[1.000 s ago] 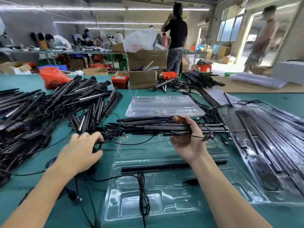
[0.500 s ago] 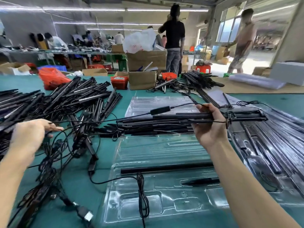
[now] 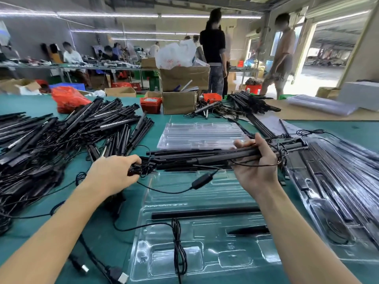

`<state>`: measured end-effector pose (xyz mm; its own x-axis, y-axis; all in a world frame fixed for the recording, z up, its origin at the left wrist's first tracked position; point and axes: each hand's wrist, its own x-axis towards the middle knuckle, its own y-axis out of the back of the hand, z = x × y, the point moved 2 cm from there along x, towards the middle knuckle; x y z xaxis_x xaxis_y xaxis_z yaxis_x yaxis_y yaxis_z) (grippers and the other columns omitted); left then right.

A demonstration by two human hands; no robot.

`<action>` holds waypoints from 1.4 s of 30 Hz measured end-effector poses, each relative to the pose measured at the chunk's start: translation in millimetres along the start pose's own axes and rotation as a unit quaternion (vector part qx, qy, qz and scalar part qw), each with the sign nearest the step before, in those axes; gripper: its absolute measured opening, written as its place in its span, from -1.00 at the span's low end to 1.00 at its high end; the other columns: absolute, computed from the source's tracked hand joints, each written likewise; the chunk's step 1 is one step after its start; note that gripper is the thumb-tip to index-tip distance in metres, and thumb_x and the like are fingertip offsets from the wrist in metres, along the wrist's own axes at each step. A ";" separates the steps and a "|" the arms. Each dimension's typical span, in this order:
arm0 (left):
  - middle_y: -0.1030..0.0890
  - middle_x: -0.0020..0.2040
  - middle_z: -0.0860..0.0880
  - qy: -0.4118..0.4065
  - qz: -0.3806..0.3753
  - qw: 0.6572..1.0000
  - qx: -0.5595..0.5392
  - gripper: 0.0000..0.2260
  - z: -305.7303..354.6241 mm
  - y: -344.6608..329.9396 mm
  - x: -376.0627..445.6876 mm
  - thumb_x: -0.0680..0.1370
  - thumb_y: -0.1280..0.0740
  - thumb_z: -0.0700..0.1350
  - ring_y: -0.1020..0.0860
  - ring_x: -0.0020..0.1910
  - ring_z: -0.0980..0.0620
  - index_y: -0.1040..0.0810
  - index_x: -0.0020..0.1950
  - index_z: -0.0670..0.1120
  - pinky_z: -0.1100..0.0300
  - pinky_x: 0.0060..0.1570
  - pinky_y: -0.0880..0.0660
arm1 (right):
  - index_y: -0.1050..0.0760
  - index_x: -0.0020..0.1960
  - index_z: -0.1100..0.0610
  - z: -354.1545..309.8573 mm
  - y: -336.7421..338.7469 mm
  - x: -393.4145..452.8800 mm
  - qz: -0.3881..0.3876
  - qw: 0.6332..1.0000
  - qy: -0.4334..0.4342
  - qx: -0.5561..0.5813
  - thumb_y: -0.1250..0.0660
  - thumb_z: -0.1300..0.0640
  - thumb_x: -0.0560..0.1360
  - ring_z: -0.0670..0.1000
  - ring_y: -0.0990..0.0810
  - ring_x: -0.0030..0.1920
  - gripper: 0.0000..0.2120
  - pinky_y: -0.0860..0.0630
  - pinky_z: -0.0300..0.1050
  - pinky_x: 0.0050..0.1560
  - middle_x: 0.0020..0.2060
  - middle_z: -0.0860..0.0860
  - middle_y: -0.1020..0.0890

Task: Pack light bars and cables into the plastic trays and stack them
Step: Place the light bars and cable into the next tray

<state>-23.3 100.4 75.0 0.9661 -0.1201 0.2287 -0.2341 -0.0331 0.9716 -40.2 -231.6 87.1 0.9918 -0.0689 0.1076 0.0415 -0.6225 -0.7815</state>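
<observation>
Black light bar [image 3: 225,157] in curled fingers [image 3: 264,146].

Bright, glary doorway; wide-angle edge distortion.

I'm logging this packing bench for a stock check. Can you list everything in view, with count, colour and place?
light bar pile: many, black, left of table
held light bar: one, black, above the near tray
inline controller: one, black, hanging on its cable below the held bar
near tray: one, clear, front centre, holding one bar and a bundled cable
empty tray stack: one stack, clear, centre
filled trays: several, clear, right
cardboard boxes: several, brown, far edge
red bag: one, far left
left hand: grips a cable bundle
right hand: holds the bar
</observation>
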 end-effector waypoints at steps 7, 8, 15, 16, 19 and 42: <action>-0.57 -0.01 0.06 0.038 -0.052 0.996 0.059 -0.90 -2.4 -5.1 14.3 0.63 -0.21 0.00 -0.56 -0.05 -0.01 -0.48 0.09 0.05 0.09 -0.11 -0.53 | -0.55 -0.41 0.09 6.6 -7.4 -2.0 -0.062 0.993 -0.041 -0.090 -0.27 -0.09 0.59 0.00 -0.65 -0.25 -0.54 -0.60 -0.05 -0.09 -0.36 0.04 -0.62; -0.59 -0.07 0.06 0.054 -0.017 0.998 0.019 -0.91 -3.7 -1.6 15.0 0.63 -0.20 -0.02 -0.56 -0.12 -0.02 -0.49 0.07 0.06 0.10 -0.16 -0.50 | -0.57 -0.40 0.08 8.0 -9.7 -1.8 -0.077 0.987 -0.046 -0.130 -0.28 -0.10 0.57 0.01 -0.65 -0.25 -0.56 -0.57 -0.02 -0.06 -0.33 0.05 -0.65; -0.72 -0.25 -0.02 0.140 0.166 0.857 -0.468 -0.91 -6.0 36.5 5.6 0.56 -0.32 -0.17 -0.59 -0.45 -0.08 -0.51 -0.06 0.03 0.09 -0.51 -0.48 | -0.67 -0.08 0.06 29.2 -43.1 -13.5 -0.171 0.904 -0.044 -0.389 -0.37 -0.02 0.56 -0.08 -0.68 -0.12 -0.82 -0.57 -0.10 -0.10 -0.01 0.09 -0.74; -0.72 -0.25 -0.01 0.150 0.172 0.837 -0.497 -0.91 -1.8 41.0 5.2 0.56 -0.32 -0.19 -0.59 -0.51 0.03 -0.51 -0.07 0.01 0.16 -0.61 -0.42 | -0.68 -0.04 0.06 36.2 -49.4 -15.4 -0.172 0.894 -0.039 -0.412 -0.38 0.01 0.58 -0.10 -0.68 0.00 -0.84 -0.55 -0.06 0.02 0.00 0.05 -0.74; -0.72 -0.12 -0.07 0.150 0.147 0.802 -0.560 -0.93 15.0 47.2 5.3 0.57 -0.31 -0.20 -0.60 -0.47 0.19 -0.51 -0.06 -0.03 0.23 -0.69 -0.33 | -0.67 0.12 0.08 59.0 -66.2 -20.8 -0.170 0.883 -0.035 -0.437 -0.37 0.12 0.59 -0.05 -0.64 0.19 -0.85 -0.54 -0.17 0.10 0.09 0.05 -0.71; -0.70 -0.17 -0.03 0.094 0.036 0.848 -0.521 -0.86 45.6 64.4 3.6 0.42 -0.42 -0.17 -0.56 -0.24 0.15 -0.74 -0.16 0.05 0.22 -0.24 -0.43 | -0.57 0.12 0.30 91.9 -79.4 -22.4 -0.077 0.916 -0.130 -0.372 -0.28 0.33 0.51 0.15 -0.62 -0.39 -0.78 -0.67 0.15 -0.21 -0.02 0.31 -0.69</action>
<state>-39.8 52.6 135.7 0.9764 0.0789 0.2011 -0.1650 0.8734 0.4582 -54.6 -108.9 90.2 0.9805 0.1915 -0.0449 0.1849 -0.9750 -0.1229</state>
